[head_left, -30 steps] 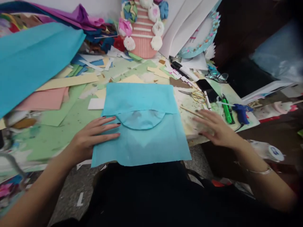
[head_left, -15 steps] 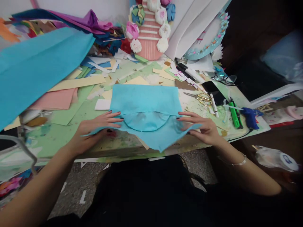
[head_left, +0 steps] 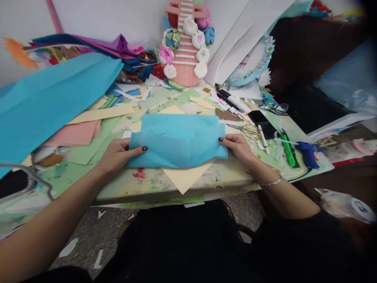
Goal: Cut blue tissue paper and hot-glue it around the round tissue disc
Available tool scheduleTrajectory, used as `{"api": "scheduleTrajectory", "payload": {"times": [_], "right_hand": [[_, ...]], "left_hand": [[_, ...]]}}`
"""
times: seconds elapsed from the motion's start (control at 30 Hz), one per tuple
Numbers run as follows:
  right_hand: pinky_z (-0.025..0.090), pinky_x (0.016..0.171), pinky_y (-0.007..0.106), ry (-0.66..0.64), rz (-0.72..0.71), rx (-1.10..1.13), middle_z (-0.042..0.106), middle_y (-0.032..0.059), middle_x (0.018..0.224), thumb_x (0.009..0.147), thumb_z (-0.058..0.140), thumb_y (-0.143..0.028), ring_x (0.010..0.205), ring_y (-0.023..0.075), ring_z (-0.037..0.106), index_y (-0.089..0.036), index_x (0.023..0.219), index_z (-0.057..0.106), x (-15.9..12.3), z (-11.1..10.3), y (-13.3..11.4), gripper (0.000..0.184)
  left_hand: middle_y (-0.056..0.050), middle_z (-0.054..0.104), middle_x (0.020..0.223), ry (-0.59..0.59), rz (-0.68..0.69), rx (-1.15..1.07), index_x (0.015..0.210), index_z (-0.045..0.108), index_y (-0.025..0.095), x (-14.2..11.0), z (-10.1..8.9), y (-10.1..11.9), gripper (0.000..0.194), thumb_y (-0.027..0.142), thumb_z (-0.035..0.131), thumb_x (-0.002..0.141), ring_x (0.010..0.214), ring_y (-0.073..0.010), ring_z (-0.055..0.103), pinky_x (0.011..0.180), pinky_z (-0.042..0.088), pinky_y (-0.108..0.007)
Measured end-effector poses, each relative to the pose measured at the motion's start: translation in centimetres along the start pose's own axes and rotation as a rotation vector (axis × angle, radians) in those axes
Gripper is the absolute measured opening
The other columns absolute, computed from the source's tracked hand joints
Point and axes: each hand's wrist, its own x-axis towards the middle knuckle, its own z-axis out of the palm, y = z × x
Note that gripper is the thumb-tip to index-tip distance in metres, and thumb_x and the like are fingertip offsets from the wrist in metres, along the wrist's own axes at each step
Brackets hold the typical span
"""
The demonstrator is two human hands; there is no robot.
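A folded sheet of light blue crepe-like paper (head_left: 179, 137) lies at the middle of the table, near its front edge. My left hand (head_left: 118, 153) grips its left end, thumb on top and fingers mostly hidden behind or under it. At the right end, my right hand (head_left: 234, 145) pinches the sheet with the thumb over its edge. The round blue shape seen earlier is covered by the fold; only a faint bulge shows. Under the blue sheet, a cream paper (head_left: 187, 181) sticks out as a pointed corner toward me.
Gold-handled scissors (head_left: 250, 131), a phone (head_left: 263, 122), a green cutter (head_left: 288, 149) and a blue glue gun (head_left: 309, 153) lie on the right. A large blue sheet (head_left: 59, 102) and paper scraps fill the left. A pink guitar-shaped piece with paper flowers (head_left: 186, 63) stands behind.
The near flap of the blue paper has been folded up over the round blue piece. Both hands have gone from spread fingers to gripping the sheet's ends. The view has shifted slightly.
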Motion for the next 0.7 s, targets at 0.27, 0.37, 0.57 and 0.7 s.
{"api": "scheduleTrajectory", "payload": {"times": [0.27,0.37,0.57,0.7], "right_hand": [[0.045,0.055,0.027,0.001,-0.086,-0.020,0.065,0.0016,0.071,0.076,0.071,-0.051,0.060,0.0128,0.054,-0.019,0.078,0.071,-0.5,0.0,0.3,0.032],[0.051,0.069,0.031,-0.135,-0.214,-0.156,0.070,0.0032,0.081,0.070,0.077,-0.051,0.075,0.0177,0.062,-0.020,0.087,0.073,-1.8,-0.7,0.3,0.035],[0.049,0.091,0.039,-0.215,-0.441,-0.451,0.073,0.0035,0.091,0.081,0.071,-0.033,0.097,0.0209,0.064,-0.025,0.088,0.077,-3.5,-2.0,0.0,0.012],[0.045,0.095,0.038,-0.213,-0.496,-0.418,0.071,0.0040,0.103,0.087,0.064,-0.033,0.103,0.0205,0.062,-0.024,0.095,0.074,-2.3,-2.3,-0.3,0.016]], "left_hand": [[-0.003,0.072,0.085,0.005,0.036,0.068,0.083,0.073,0.015,-0.1,-0.2,0.3,0.034,0.046,0.076,0.069,0.076,-0.0193,0.059,0.067,0.049,-0.029],[-0.001,0.066,0.074,0.027,0.038,0.120,0.083,0.071,0.014,-0.2,-0.4,0.0,0.037,0.049,0.071,0.073,0.068,-0.0152,0.052,0.059,0.042,-0.025],[0.003,0.045,0.061,0.096,0.144,0.249,0.068,0.058,0.015,-0.2,0.0,0.1,0.036,0.047,0.056,0.082,0.060,-0.0110,0.038,0.053,0.030,-0.023],[0.003,0.038,0.060,0.153,0.258,0.308,0.064,0.048,0.017,0.1,0.6,0.8,0.035,0.042,0.047,0.088,0.060,-0.0112,0.035,0.054,0.028,-0.025]]}}
